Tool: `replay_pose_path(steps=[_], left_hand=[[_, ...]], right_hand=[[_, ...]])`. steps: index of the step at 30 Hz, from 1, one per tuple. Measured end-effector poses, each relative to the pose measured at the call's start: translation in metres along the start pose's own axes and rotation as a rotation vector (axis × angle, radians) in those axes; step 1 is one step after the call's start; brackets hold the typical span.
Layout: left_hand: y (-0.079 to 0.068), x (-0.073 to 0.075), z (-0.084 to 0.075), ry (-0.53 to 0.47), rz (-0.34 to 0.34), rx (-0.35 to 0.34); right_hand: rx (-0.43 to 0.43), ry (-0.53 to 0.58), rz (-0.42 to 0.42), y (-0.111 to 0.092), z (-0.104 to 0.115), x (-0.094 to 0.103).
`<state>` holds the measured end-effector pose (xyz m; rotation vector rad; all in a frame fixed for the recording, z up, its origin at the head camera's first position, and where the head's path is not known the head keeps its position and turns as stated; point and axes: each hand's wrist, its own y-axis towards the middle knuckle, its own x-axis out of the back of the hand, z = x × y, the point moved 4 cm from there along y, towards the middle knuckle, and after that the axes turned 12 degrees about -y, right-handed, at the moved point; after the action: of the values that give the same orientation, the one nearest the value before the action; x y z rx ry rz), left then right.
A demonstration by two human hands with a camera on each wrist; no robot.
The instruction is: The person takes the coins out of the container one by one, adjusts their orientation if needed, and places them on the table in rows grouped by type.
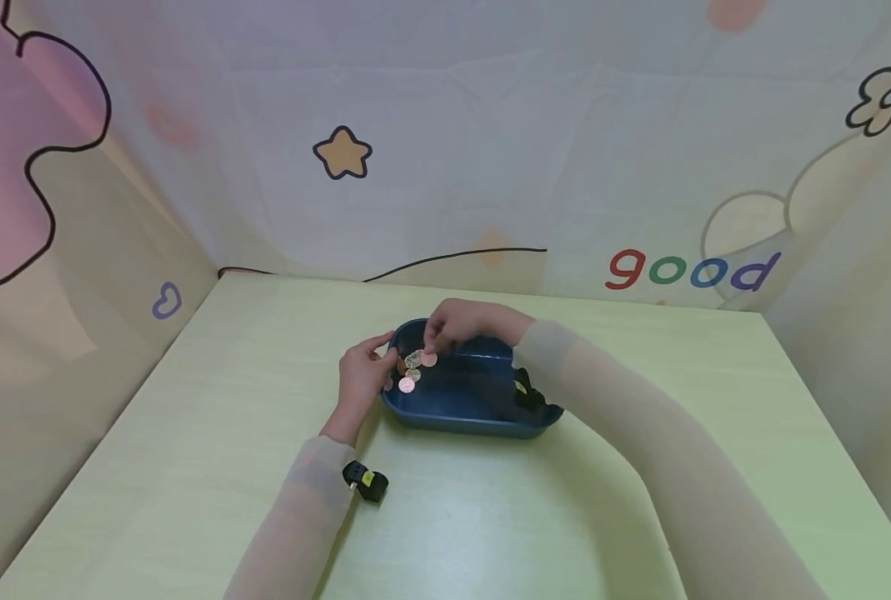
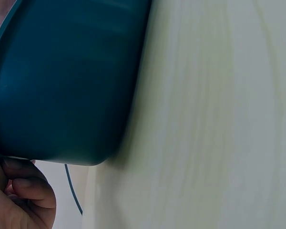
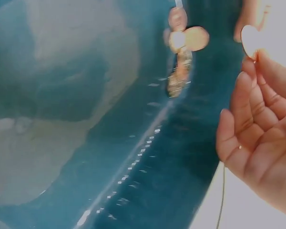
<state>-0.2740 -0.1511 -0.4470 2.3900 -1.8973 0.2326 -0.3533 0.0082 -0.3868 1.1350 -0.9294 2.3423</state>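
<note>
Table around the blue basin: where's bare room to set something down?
Bare table lies left of the left sleeve, right of the right sleeve, and between the sleeves, nearer than the basin. Crowded: the basin's left end, where left hand, right hand and coins cluster.

The left arm (image 1: pixel 291 529) runs up from the bottom of the frame, left of the middle. The left hand (image 1: pixel 361 377) is a bit left of the middle, fingers (image 2: pixel 35 190) bent to grip. The right arm (image 1: pixel 658 446) slants in from the bottom right — the right hand (image 1: pixel 460 322) is near the middle and pinches, its lower fingers (image 3: pixel 241 102) softly curled.
</note>
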Motion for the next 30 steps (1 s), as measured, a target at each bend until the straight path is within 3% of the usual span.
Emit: replay_pose_path(steps=[11, 20, 30], left_hand=[[0.000, 0.000, 0.000, 0.017, -0.006, 0.004], [-0.001, -0.001, -0.002, 0.016, 0.002, 0.006], [-0.002, 0.000, -0.002, 0.009, 0.002, -0.007]], right_hand=[[-0.086, 0.103, -0.124, -0.037, -0.003, 0.019], [-0.186, 0.148, -0.192, -0.060, -0.014, 0.020], [-0.196, 0.263, -0.248, -0.087, -0.020, 0.015]])
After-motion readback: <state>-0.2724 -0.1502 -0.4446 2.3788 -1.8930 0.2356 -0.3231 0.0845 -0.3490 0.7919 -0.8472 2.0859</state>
